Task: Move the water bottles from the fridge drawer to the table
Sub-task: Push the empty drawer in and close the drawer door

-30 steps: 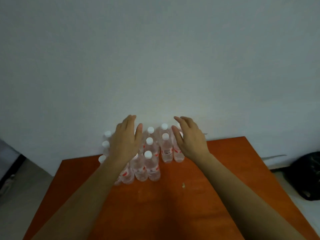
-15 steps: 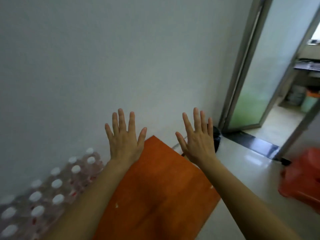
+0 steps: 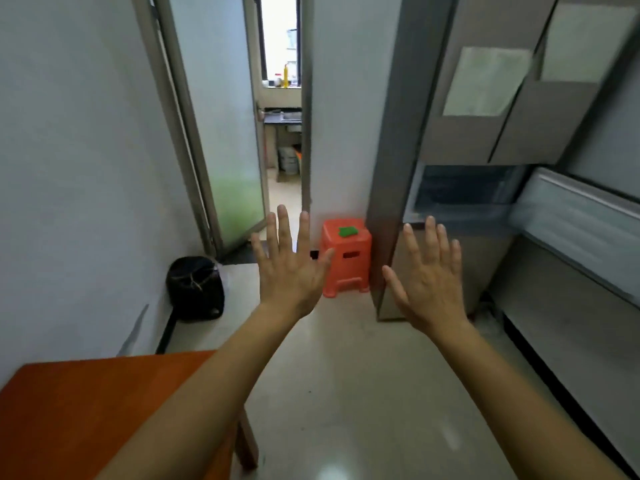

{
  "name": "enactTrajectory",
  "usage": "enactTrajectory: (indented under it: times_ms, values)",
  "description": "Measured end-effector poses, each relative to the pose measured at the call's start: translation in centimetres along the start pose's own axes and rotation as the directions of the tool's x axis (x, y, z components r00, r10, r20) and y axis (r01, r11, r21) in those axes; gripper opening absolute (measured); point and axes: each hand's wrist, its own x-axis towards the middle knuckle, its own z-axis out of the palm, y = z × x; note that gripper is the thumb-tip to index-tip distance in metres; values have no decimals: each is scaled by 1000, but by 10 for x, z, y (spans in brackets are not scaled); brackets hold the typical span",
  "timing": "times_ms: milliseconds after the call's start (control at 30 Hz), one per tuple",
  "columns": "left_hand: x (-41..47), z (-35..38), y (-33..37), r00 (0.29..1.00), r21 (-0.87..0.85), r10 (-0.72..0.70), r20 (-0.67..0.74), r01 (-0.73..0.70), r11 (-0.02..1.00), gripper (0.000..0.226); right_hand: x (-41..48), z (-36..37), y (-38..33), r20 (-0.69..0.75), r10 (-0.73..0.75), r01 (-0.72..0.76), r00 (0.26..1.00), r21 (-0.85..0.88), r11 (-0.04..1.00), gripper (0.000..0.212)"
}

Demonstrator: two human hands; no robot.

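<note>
Left hand (image 3: 291,271) and right hand (image 3: 429,289) are raised ahead, fingers straight and spread, grasping nothing. They are probably free for the next pickup. Only a corner of the table (image 3: 69,410) shows, low left. No bottles in view. Fridge (image 3: 460,140) to the right, drawer (image 3: 581,230) seemingly pulled out, contents hidden. Stool (image 3: 346,261) just beside the fridge.

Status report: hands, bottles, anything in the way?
Left hand, right hand open, empty. No bottles in view; fridge drawer open ahead right. Orange stool beside fridge.
</note>
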Motion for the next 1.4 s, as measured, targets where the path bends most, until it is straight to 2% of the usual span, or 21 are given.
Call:
enactTrajectory:
  times_ms: [200,367,467,600,800,1000,1200,1400]
  values:
    - [35,72,130,962,-33,257,90,-255,966,79,-28,9,138,-33,264,-265,964,-51,963,86]
    - [73,148,208,922,1,300,247,-310,951,82,-8,46,235,26,361,-360,932,-30,932,83]
    - [105,184,243,904,43,291,313,-320,946,86,16,67,291,103,384,-381,918,-42,923,84]
    - [146,214,282,912,64,274,305,-307,950,84,59,82,350,128,369,-369,920,-26,929,84]
    - [204,271,316,915,55,264,305,-293,954,77,122,127,405,158,342,-345,926,-11,939,84]
    - [268,363,346,890,17,272,365,-298,954,80,176,213,453,253,341,-340,906,-46,939,84]
    - [358,458,396,816,-73,321,480,-327,942,78,244,280,520,347,397,-390,849,-93,916,83]
    - [429,531,451,671,-122,444,594,-470,874,74,290,315,590,406,471,-480,783,-87,873,82]
